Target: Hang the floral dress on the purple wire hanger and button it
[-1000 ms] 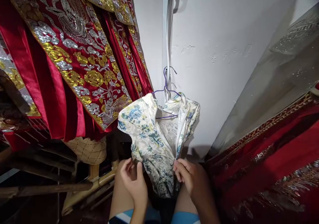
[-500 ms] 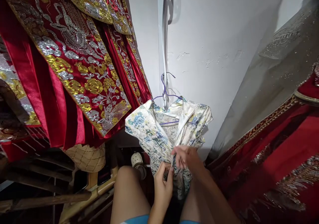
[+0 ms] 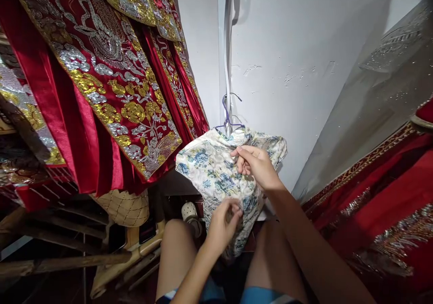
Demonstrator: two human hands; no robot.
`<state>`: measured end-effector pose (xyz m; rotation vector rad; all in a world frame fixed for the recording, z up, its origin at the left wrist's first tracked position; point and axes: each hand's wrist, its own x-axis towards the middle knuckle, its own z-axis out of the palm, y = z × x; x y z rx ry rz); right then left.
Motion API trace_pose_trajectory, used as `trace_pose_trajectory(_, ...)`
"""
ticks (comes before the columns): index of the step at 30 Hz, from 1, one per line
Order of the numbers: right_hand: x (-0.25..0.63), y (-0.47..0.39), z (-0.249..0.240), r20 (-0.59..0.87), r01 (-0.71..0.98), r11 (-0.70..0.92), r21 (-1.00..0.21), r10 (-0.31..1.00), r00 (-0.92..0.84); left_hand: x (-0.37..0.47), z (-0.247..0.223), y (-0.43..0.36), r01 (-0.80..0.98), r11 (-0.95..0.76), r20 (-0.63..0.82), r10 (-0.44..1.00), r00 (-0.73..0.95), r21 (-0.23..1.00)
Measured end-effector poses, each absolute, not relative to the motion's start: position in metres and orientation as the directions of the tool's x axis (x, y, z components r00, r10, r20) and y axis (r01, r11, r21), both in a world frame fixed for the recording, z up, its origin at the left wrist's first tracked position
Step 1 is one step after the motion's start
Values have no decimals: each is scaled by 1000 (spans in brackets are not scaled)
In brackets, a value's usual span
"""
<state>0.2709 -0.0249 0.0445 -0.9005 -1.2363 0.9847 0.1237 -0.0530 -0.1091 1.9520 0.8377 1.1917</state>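
Note:
A white garment [image 3: 216, 168] with blue flowers hangs on a purple hanger [image 3: 227, 114] against the wall, its front panels drawn together below the neckline. My right hand [image 3: 252, 162] is at the upper front of the garment, thumb and forefinger pinched near the collar; what lies between them is too small to make out. Lower down, my left hand [image 3: 226, 220] is curled over the middle of the front with thumb and fingers close together, and whatever it may hold is hidden.
Red costume panels [image 3: 135, 110] with gold and silver sequins hang at the left. More red beaded cloth [image 3: 389, 195] is at the right. A bamboo frame [image 3: 131, 261] stands lower left, near a pale clog [image 3: 189, 211].
My right hand has risen from the waist to the collar area. My left hand has moved slightly up. The neckline, open wide before, now has its edges together.

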Motion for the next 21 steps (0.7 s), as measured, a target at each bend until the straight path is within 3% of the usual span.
trace_pose_trajectory(5, 277, -30, 43, 364, -14, 365, -931, 930, 46, 122, -1, -14, 177, -777, 768, 627, 130, 604)
trace_pose_trajectory(8, 281, -31, 49, 412, 36, 411, -911, 911, 20, 129, 42, 9, 278, -850, 818, 515, 257, 448)
trace_pose_trajectory(11, 284, -19, 38, 414, 42, 412, -910, 909, 45, 137, 51, 22, 394, -878, 826, 424, 372, 273)
trace_pose_trajectory(14, 284, -3, 7, 345, 92, 337, -937, 934, 97, 135, 48, 25, 485, -859, 875, 355, 328, 166)
trace_pose_trajectory(16, 283, 4, -17, 285, 129, 271, -954, 952, 113, 123, 49, 27, 514, -830, 927, 338, 160, 214)
trace_pose_trajectory(18, 283, 3, -37, 240, 135, 225, -965, 965, 108, 102, 52, 33, 464, -793, 914, 393, -105, 394)
trace_pose_trajectory(21, 284, -12, -51, 194, 121, 183, -976, 976, 94, 64, 49, 50, 91, -705, 660, 600, -452, 703)
